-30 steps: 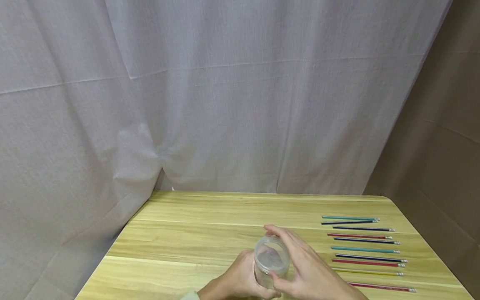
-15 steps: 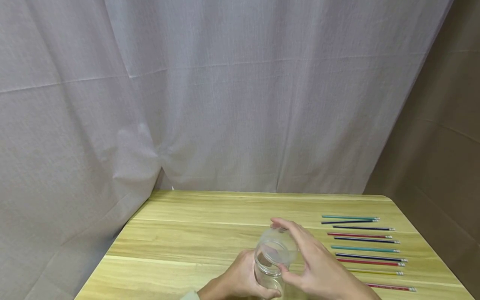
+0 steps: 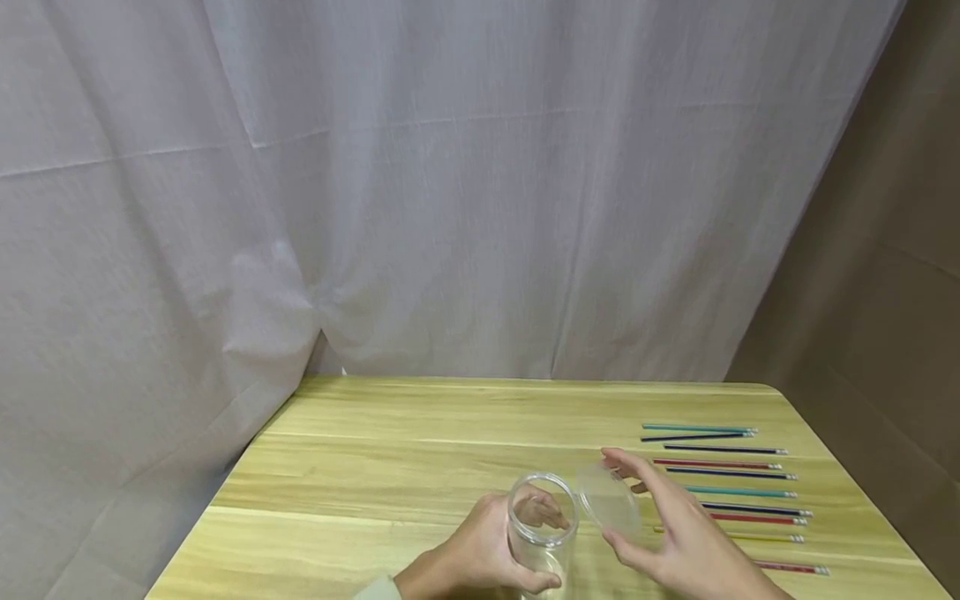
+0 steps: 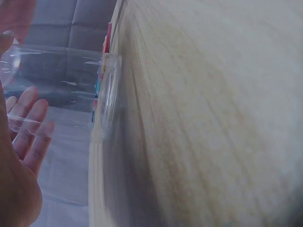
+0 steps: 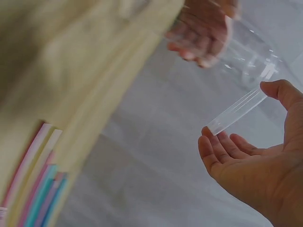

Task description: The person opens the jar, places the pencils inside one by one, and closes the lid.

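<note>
A clear, see-through jar [image 3: 542,537] stands upright near the front of the table, its round mouth uncovered in the head view. My left hand [image 3: 491,546] grips it, fingers wrapped round the far side and thumb across the front. In the left wrist view the jar [image 4: 61,85] lies sideways across the picture, its base right at the wooden surface. To the right of the jar, my right hand [image 3: 675,533] pinches a round translucent lid [image 3: 609,500] by its edge, held tilted. The right wrist view shows the lid [image 5: 239,111] edge-on between thumb and fingertips.
Several pencils [image 3: 731,492] in green, dark blue, red and yellow lie in a loose column on the right side of the wooden table [image 3: 360,467]. A grey curtain [image 3: 450,208] hangs behind the table, and a brown one [image 3: 870,333] on the right.
The lid has come off the jar's mouth and moved right with my right hand, tilting on the way. My left hand has stayed round the jar.
</note>
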Demonstrator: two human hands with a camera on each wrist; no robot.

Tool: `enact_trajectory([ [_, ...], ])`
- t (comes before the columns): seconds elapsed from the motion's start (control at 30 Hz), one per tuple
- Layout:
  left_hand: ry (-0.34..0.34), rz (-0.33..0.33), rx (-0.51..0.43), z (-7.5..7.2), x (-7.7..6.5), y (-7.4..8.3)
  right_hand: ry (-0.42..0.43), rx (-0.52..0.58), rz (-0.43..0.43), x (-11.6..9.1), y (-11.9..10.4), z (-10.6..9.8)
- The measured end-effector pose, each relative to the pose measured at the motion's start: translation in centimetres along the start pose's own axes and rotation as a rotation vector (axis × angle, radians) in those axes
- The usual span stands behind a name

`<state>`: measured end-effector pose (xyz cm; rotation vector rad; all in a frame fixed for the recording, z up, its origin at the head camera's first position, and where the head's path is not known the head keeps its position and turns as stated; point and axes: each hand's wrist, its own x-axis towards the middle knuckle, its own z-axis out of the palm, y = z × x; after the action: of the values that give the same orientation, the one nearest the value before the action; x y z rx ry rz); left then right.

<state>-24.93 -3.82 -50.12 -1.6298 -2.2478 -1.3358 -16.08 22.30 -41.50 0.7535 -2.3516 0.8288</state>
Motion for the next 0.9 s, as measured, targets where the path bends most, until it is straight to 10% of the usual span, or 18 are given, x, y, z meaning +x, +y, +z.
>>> enact_trajectory([
  [0.9,0.012,-0.029,-0.034,0.0,-0.1,0.2,-0.337,-0.169,0.110,-8.4,7.2,5.6],
])
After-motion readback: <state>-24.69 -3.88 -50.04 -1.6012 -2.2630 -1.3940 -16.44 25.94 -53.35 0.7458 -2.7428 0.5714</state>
